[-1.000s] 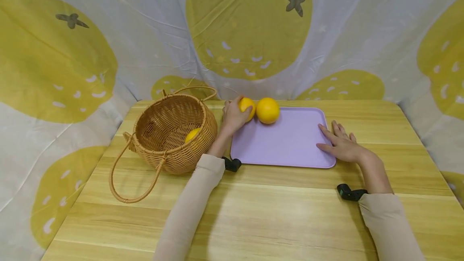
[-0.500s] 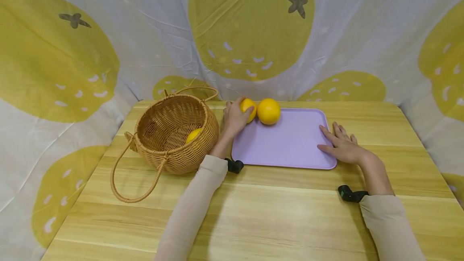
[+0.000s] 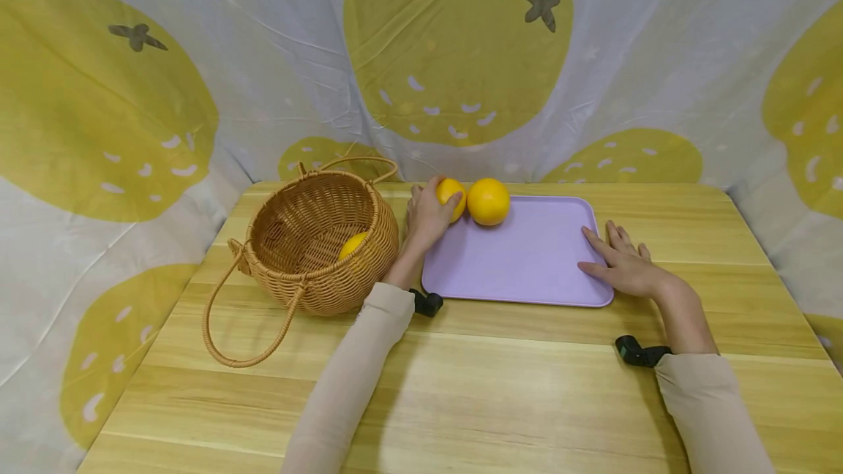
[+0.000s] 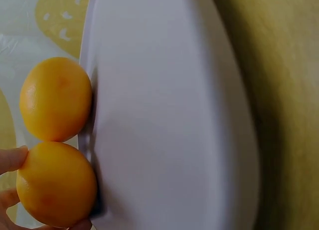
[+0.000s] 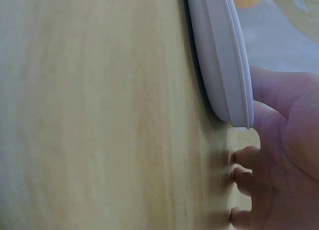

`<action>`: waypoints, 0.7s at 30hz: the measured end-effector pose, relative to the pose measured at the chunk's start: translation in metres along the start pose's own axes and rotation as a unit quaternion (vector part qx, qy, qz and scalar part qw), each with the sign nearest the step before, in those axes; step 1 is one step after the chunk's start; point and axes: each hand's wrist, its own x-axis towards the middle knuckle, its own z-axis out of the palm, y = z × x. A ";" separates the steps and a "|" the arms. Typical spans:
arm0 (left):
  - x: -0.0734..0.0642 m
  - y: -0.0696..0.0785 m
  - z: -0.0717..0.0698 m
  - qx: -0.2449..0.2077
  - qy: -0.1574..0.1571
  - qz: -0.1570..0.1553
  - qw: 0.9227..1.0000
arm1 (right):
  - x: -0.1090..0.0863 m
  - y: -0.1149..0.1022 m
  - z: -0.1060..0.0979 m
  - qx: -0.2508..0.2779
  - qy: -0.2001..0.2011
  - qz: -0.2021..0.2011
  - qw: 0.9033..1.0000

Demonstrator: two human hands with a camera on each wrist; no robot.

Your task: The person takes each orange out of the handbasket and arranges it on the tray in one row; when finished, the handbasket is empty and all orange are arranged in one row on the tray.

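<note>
At the back left corner of the lilac tray (image 3: 520,258), my left hand (image 3: 424,218) grips an orange (image 3: 454,200) with fingers and thumb around it. The left wrist view shows that held orange (image 4: 56,187) low in the picture, right against a second orange (image 4: 56,99) by the tray's edge. This second orange (image 3: 489,202) sits just right of it on the tray in the head view. Over the tray's right rim lies my right hand (image 3: 624,267), fingers spread and nothing in its grasp. In the right wrist view its fingertips (image 5: 240,217) reach down at the tabletop beside the tray.
A round wicker basket (image 3: 329,295) stands left of the tray, close to my left forearm, with a handle hanging toward the front. Inside it lies another orange (image 3: 353,244). A fruit-print curtain (image 3: 454,42) rises behind the wooden table (image 3: 500,401).
</note>
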 end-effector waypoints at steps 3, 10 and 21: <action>-0.001 -0.001 0.000 -0.007 -0.002 0.001 1.000 | 0.000 0.000 0.000 -0.001 0.000 0.000 1.000; -0.002 -0.003 -0.002 -0.020 -0.005 0.013 1.000 | -0.001 -0.001 0.000 0.002 0.000 -0.001 1.000; -0.002 0.006 -0.008 0.012 -0.008 0.032 0.999 | -0.002 0.000 -0.001 -0.001 -0.001 -0.002 1.000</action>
